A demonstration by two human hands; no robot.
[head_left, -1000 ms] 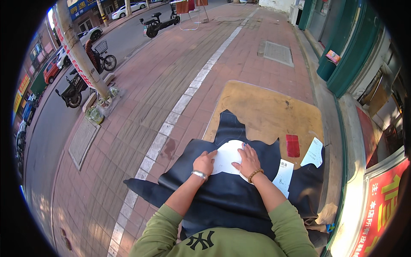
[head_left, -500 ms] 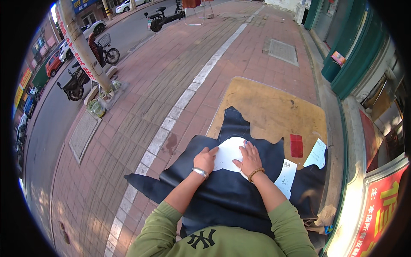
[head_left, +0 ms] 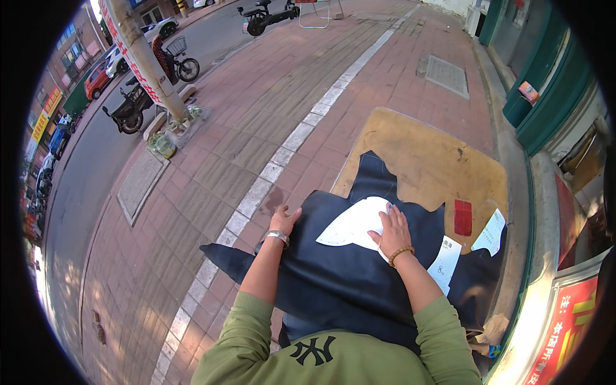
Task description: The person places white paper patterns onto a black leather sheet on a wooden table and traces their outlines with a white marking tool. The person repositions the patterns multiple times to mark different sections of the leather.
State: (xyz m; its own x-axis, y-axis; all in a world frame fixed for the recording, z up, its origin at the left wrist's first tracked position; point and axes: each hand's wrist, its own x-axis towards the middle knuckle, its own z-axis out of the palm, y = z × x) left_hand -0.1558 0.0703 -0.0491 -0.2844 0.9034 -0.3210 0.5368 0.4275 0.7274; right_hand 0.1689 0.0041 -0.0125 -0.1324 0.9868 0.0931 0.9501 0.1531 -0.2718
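A large black sheet of leather [head_left: 359, 282] with an uneven outline drapes over the board and toward my body. On it lies a white paper pattern piece [head_left: 350, 224] with a pointed left end and a curved top. My right hand [head_left: 393, 232] rests flat on the pattern's right side, fingers stretched. A small blue thing, too small to make out, shows by its fingertips. My left hand [head_left: 284, 221] is off the pattern, at the leather's left edge, with thumb and fingers apart; whether it touches the leather I cannot tell.
Under the leather is a tan board [head_left: 436, 151]. To the right lie a red rectangular piece [head_left: 462, 218], a white pattern piece [head_left: 444, 263] and another white piece [head_left: 491, 232]. A pole [head_left: 144, 64] and parked electric bikes [head_left: 131, 109] stand at left; a green doorway [head_left: 545, 109] at right.
My left hand has let go of the pattern's left side and moved left to the leather's edge, uncovering the pattern's pointed end. My right hand stays on the pattern. The whole view has shifted slightly.
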